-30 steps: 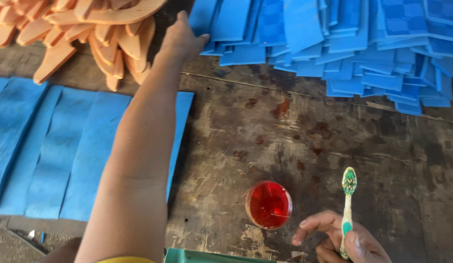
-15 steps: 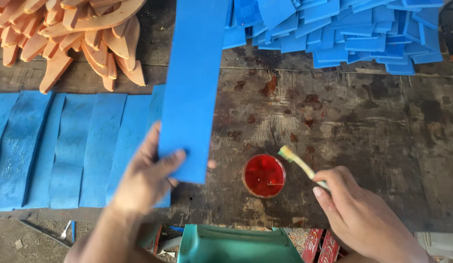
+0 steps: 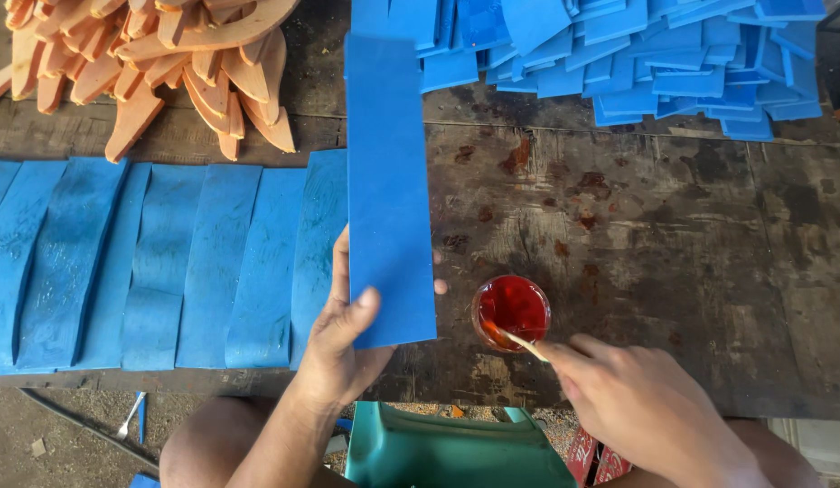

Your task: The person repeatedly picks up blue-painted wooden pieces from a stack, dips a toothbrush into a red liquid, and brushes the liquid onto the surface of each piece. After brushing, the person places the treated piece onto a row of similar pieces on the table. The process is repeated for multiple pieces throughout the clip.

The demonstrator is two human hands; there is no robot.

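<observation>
A dark, stained wooden worktop (image 3: 673, 235) carries a row of blue strips (image 3: 167, 262) laid side by side at the left, a heap of blue pieces (image 3: 637, 54) at the far edge and orange curved pieces (image 3: 167, 63) at the far left corner. The left hand (image 3: 343, 348) holds a long blue strip (image 3: 388, 181) by its near end, thumb on top, fingers closed beneath; it looks light, flat and slightly flexible (probably foam). The right hand (image 3: 646, 407) pinches a thin brush (image 3: 515, 339), dipped in a small cup of red liquid (image 3: 512, 307).

Workshop: stained workbench (image 3: 673, 235), foam-piece stacks (image 3: 637, 54)
</observation>
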